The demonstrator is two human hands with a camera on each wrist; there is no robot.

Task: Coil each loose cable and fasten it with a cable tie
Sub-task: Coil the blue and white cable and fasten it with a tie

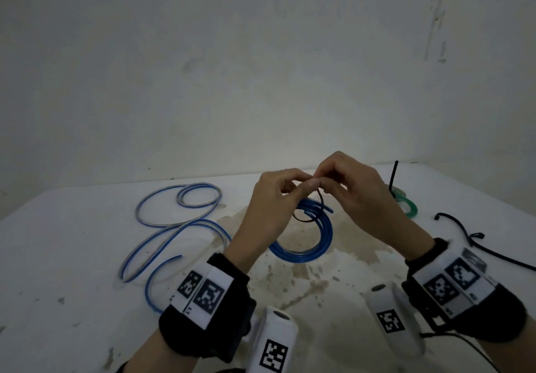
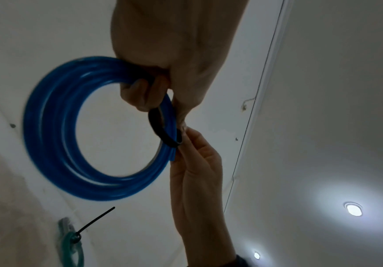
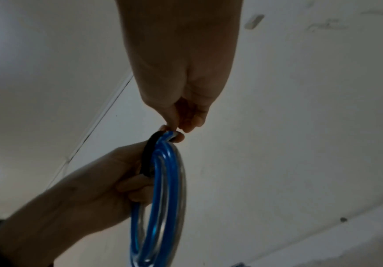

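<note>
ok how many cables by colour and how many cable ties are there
blue cables: 2, the held coil and the loose one
green cables: 1, the coil
black ties: 3, on the blue coil, on the green coil, spare
total: 6

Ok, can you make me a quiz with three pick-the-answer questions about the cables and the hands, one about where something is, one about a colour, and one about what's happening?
1. Where does the loose striped cable lie?
A. On the table left of the hands
B. In the right hand
C. On the floor

2. What colour is the coil being held?
A. Red
B. Blue
C. Yellow

3. How is the green coil at the far right?
A. Uncoiled
B. Held up
C. Already fastened with a black tie

Answers: 1 A, it sprawls on the table left of the left hand. 2 B, both wrist views show blue loops. 3 C, a black tie tail sticks up from it.
</note>
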